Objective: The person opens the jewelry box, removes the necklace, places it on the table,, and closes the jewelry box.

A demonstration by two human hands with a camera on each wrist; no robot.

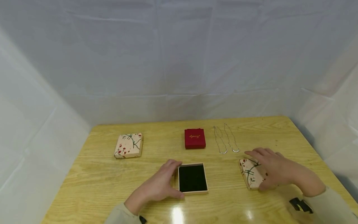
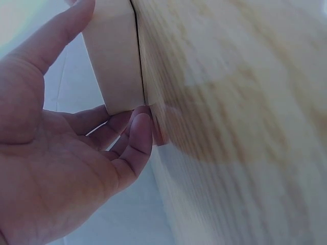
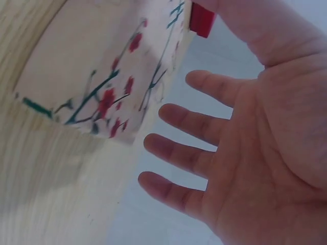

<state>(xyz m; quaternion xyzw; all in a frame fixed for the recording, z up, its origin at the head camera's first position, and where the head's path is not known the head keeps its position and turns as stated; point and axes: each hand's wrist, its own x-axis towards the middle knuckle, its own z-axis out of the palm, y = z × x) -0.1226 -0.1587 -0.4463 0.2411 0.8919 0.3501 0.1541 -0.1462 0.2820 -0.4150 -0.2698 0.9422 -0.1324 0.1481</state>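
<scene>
In the head view, an open square box with a dark lining (image 1: 193, 193) lies on the table at the centre. My left hand (image 1: 162, 183) holds it from its left side, thumb at the near corner and fingers at the far one; the box's pale side wall (image 2: 113, 61) shows between them in the left wrist view. To the right lies a cream box lid (image 1: 249, 175) with red blossoms and green branches. My right hand (image 1: 277, 170) hovers over its right part, partly hiding it; in the right wrist view the fingers (image 3: 184, 153) are straight, spread and apart from it.
Another blossom-patterned box (image 1: 129, 145) sits at the far left of the wooden table (image 1: 156, 137). Behind the open box is a small red box (image 1: 195, 138) with gold lettering. Two thin silver necklaces (image 1: 223, 152) lie beside it. White cloth (image 1: 179, 77) hangs around the table.
</scene>
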